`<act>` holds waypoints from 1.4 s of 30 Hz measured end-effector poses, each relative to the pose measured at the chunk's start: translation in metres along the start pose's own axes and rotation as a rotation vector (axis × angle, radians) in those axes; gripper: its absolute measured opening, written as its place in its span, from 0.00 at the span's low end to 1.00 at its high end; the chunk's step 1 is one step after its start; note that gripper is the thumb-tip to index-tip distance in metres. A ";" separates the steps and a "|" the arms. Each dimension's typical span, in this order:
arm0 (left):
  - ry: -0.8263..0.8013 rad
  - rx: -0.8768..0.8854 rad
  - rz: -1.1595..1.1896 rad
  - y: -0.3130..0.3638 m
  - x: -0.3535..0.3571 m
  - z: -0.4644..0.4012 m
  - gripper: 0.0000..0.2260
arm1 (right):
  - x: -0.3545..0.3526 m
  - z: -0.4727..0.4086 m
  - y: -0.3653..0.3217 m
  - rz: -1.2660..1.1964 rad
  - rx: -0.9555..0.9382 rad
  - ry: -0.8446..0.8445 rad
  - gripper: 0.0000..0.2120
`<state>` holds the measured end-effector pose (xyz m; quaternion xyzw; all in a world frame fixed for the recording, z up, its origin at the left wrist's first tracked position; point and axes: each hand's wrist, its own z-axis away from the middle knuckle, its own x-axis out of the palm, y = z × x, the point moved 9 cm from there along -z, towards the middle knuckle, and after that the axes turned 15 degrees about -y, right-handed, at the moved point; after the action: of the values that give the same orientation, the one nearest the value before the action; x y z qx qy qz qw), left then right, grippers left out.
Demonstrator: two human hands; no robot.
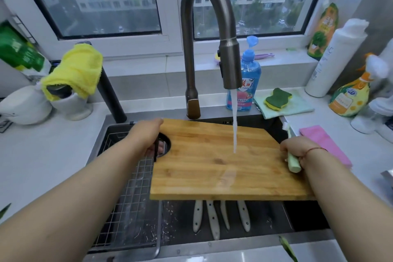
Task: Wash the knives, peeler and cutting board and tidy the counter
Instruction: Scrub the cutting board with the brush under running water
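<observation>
Cutting board [214, 159] hides knives' [212, 217] blades — left hand [148, 140] grips its hole, right hand [295, 151] clutches brush [292, 161] — faucet [212, 34] stream above.

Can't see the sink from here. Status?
Left hand grips board by its hole; right hand holds brush. Water running on board. Knives underneath.

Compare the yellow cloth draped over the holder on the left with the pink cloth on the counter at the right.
The yellow cloth hangs bunched over a white holder left of the sink; the pink cloth lies flat on the counter right of it. The yellow one looks thick and fluffy, the pink one thin and smooth. Neither hand touches either cloth.
</observation>
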<state>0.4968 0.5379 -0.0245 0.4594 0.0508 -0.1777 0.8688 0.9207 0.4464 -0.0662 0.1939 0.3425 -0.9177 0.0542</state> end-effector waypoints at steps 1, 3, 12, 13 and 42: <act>0.026 0.018 -0.006 0.006 -0.007 0.004 0.19 | 0.005 0.001 0.001 -0.013 -0.001 -0.012 0.13; 0.069 0.051 -0.004 0.015 -0.018 0.013 0.18 | 0.017 0.004 0.000 -0.043 -0.007 -0.045 0.11; 0.218 0.163 -0.008 0.016 -0.073 0.041 0.15 | 0.073 0.021 -0.004 -0.092 -0.030 -0.143 0.09; 0.229 0.167 -0.003 0.014 -0.079 0.043 0.15 | 0.079 0.022 -0.004 -0.099 -0.038 -0.149 0.09; 0.469 0.190 0.065 -0.064 -0.242 0.110 0.13 | 0.237 0.068 -0.058 -0.208 -0.182 -0.295 0.08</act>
<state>0.2407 0.4789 0.0493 0.5689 0.2190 -0.0421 0.7916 0.6680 0.4542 -0.0766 0.0153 0.4307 -0.9020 0.0259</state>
